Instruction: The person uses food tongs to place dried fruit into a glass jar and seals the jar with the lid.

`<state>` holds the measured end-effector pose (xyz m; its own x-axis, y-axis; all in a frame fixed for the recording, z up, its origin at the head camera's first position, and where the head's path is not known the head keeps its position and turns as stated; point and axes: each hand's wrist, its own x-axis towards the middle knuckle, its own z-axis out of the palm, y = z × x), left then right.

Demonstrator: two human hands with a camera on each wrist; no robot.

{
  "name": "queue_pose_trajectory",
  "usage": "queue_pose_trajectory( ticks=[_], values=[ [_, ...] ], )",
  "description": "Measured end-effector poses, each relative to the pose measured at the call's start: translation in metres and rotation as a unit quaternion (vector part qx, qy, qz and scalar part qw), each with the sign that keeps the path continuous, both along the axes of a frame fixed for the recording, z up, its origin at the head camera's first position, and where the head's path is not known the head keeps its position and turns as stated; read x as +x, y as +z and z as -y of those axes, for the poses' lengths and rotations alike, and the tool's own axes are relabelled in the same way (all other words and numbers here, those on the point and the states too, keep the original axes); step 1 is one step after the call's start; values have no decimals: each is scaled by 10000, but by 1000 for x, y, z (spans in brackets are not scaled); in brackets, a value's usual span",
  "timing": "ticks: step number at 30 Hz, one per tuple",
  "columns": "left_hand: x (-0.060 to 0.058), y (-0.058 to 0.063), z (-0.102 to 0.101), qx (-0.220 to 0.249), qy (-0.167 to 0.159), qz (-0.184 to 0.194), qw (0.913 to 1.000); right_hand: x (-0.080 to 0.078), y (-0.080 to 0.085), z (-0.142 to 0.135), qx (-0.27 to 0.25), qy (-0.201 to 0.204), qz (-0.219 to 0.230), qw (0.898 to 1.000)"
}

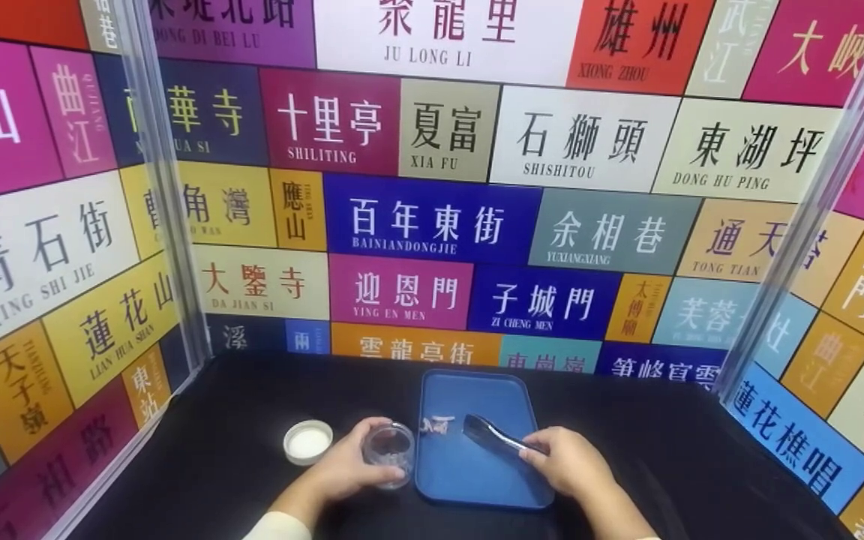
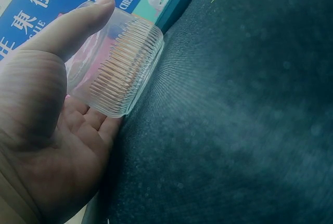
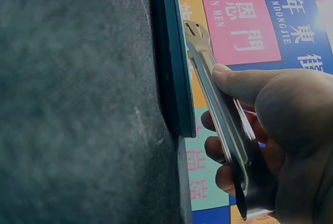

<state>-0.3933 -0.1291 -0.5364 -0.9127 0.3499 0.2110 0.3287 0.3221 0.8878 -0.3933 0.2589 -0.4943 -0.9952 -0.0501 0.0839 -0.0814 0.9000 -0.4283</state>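
Note:
My left hand [image 1: 343,463] holds a clear round jar [image 1: 391,454] upright beside the tray, thumb on the near side and fingers round the far side. In the left wrist view the jar's wall [image 2: 130,60] looks ribbed; its contents are hard to make out. My right hand [image 1: 571,459] grips metal tongs [image 1: 503,438] low over the blue tray [image 1: 481,484]. The right wrist view shows slotted ends on the tongs [image 3: 200,39], with the thumb along one arm and fingers under the other. A small heap of pale pinkish pieces [image 1: 437,424] lies by the tray's left edge.
A white round lid [image 1: 308,442] lies on the black tablecloth [image 1: 252,405], left of the jar. Behind the table stands a wall of coloured panels [image 1: 432,217] with printed characters. Clear upright posts [image 1: 177,225] mark the corners.

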Motion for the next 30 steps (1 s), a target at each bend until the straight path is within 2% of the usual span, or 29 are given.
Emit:
queue_pose_trajectory(
  ticks=[5,9,20,30],
  values=[
    [0,2,0,-56,-34,50,10000,2,2,3,32,44,-363,9993],
    [1,2,0,-1,-59,95,9999,4,6,6,-11,-20,-398,9992],
    [1,2,-1,124,-89,114,9998,13,32,16,-89,-369,-646,9972],
    [1,3,0,-27,9,58,10000,26,49,28,-63,-362,-1054,9938]
  ],
)
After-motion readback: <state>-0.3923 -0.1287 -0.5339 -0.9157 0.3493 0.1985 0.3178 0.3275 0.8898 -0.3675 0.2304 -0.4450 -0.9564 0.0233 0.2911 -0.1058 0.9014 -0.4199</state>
